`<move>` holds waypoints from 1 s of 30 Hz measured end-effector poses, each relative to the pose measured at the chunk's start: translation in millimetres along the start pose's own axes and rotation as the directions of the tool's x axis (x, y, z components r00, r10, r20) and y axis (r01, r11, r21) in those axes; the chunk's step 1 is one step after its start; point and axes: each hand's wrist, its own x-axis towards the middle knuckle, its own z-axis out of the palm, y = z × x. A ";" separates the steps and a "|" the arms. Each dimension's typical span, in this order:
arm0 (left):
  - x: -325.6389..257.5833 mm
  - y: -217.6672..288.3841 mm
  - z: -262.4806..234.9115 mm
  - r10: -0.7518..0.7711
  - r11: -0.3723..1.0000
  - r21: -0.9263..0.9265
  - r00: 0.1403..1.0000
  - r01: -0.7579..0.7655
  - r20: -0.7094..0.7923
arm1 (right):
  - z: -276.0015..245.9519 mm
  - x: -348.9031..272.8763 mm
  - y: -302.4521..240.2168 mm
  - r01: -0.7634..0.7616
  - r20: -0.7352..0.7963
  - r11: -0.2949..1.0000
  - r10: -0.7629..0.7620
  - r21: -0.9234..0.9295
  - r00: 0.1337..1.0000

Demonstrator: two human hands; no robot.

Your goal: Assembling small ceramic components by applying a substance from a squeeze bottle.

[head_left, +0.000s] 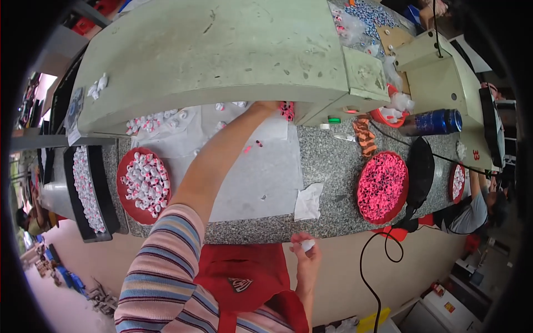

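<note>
Small white piece (308, 245) in the right hand (306, 260), pinched narrowly between thumb and fingers, just off the near edge of a speckled granite worktop (333, 166). Left hand (270, 105) extended far in beneath the front edge of a pale green machine housing (222, 44), just beside a cluster of pink-and-dark pieces (287, 111); fingers hidden, grip impossible to tell. Under the forearm, a white sheet (250, 188), with scattered white-and-pink pieces (161, 121) at its far left; near its right edge, a crumpled white tissue (308, 201). To the left, a red bowl (123, 191) of white-and-pink pieces, then a black tray (111, 213) of similar ones. To the right, a second red bowl (405, 194), heaped with pink-and-dark pieces; beyond it, an orange-and-black striped cloth (364, 136) and a dark blue bottle (433, 122).
</note>
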 end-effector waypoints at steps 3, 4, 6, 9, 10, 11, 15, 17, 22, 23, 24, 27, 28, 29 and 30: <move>-9.6 -11.3 1.0 -0.034 0.980 -0.195 0.999 0.025 -0.043 | 3.7 2.9 1.7 -0.110 0.081 0.993 0.107 0.041 0.991; -13.2 -15.8 -3.9 -0.052 0.967 -0.251 0.997 0.036 -0.058 | 5.0 9.8 1.2 -0.052 0.102 0.998 0.047 0.043 0.994; -15.8 -28.6 -23.3 -0.095 0.937 -0.344 0.991 0.057 -0.095 | 8.8 22.0 -5.5 -0.002 0.148 0.999 -0.006 0.053 0.989; -40.3 30.0 -87.1 -0.271 0.787 -0.429 0.873 0.444 0.406 | 1.5 50.1 -29.4 0.104 0.159 0.994 -0.106 0.021 0.981; -70.5 43.4 -101.7 -0.251 0.819 -0.422 0.904 0.389 0.347 | 1.7 58.1 -32.4 0.102 0.173 0.994 -0.105 0.026 0.979; -97.3 48.6 -102.9 -0.236 0.803 -0.469 0.919 0.368 0.316 | 1.4 66.4 -34.8 0.134 0.204 0.991 -0.132 0.007 0.970; -134.8 54.8 -125.3 -0.233 0.926 -0.280 0.967 0.252 0.098 | 5.2 83.7 -35.2 0.176 0.327 0.983 -0.151 -0.049 0.933; -146.8 53.2 -118.6 -0.275 0.933 -0.217 0.957 0.288 0.088 | 7.6 87.7 -36.2 0.214 0.392 0.973 -0.166 -0.081 0.905; -160.1 64.1 -135.6 -0.185 0.929 -0.280 0.960 0.240 0.208 | 9.5 94.8 -36.9 0.235 0.434 0.951 -0.127 -0.203 0.892; -149.5 54.7 -137.6 -0.218 0.922 -0.290 0.962 0.259 0.166 | 10.5 94.8 -38.2 0.239 0.432 0.950 -0.132 -0.203 0.892; -137.0 43.8 -139.7 -0.250 0.913 -0.301 0.960 0.277 0.124 | 11.2 93.0 -40.1 0.249 0.449 0.942 -0.126 -0.226 0.885; -76.3 -4.4 -133.5 -0.254 0.967 0.000 0.960 0.256 -0.116 | 19.4 88.8 -42.7 0.252 0.449 0.938 -0.124 -0.239 0.885; -67.0 -23.2 -126.9 -0.250 0.968 -0.004 0.961 0.252 -0.119 | 23.6 85.2 -42.3 0.235 0.433 0.944 -0.116 -0.232 0.894; -63.8 -43.2 -116.5 -0.249 0.967 0.050 0.968 0.250 -0.024 | 28.4 81.3 -43.0 0.241 0.432 0.942 -0.122 -0.232 0.893; -61.6 -48.6 -111.8 -0.248 0.966 0.097 0.966 0.241 0.074 | 30.0 79.2 -43.9 0.238 0.420 0.946 -0.128 -0.221 0.899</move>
